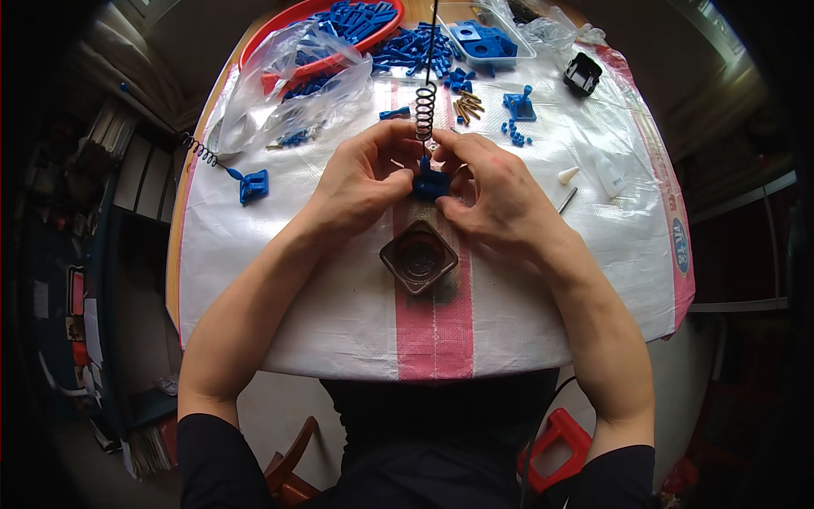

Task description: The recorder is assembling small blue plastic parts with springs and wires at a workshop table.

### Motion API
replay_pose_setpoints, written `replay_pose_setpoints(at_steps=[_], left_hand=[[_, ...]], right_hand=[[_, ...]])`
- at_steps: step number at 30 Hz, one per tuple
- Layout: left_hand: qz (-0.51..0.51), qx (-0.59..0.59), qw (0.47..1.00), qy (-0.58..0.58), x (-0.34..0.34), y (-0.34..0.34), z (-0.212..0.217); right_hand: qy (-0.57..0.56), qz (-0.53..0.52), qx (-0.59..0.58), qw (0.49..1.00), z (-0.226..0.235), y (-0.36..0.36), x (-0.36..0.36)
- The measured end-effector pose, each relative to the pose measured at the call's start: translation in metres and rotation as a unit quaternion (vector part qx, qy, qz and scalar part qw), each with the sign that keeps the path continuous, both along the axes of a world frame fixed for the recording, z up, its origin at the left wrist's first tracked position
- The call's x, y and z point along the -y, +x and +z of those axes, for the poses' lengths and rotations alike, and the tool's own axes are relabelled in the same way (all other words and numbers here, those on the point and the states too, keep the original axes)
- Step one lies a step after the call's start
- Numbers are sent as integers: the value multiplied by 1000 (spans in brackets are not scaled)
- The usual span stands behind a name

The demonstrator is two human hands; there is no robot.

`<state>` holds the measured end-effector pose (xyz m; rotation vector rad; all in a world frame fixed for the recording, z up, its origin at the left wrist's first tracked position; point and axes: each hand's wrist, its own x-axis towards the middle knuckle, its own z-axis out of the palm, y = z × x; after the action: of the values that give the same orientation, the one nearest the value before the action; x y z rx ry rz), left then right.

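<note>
Between both hands is a small blue plastic part with a square base (430,185), and a black coil spring with a long wire (425,110) rises from it. My left hand (369,174) pinches the part from the left, thumb against its side. From the right, my right hand (492,182) grips the same part with its fingers and thumb. Just below the hands sits a square brown dish (419,257) with a round hollow. A similar blue part (253,187) with its own spring lies at the far left of the table.
A red basin (254,53) of blue parts stands at the back left, beside a clear plastic bag (314,93). Behind the hands are a pile of blue pieces (415,49), brass-coloured pins (467,107) and a clear tub (530,53). A white bottle (607,174) lies right.
</note>
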<state>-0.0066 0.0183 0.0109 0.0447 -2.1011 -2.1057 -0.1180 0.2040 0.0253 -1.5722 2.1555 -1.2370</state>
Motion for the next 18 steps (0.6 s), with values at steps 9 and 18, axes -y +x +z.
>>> replay_pose_setpoints(at_steps=[9,18], left_hand=[[-4,21,999,-41,8,-1,-14],[35,25,991,-129,7,-1,-7]], right_hand=[[-16,-13,-27,999,-8,-4,-1],[-20,-47,-86,995,-11,-2,0]])
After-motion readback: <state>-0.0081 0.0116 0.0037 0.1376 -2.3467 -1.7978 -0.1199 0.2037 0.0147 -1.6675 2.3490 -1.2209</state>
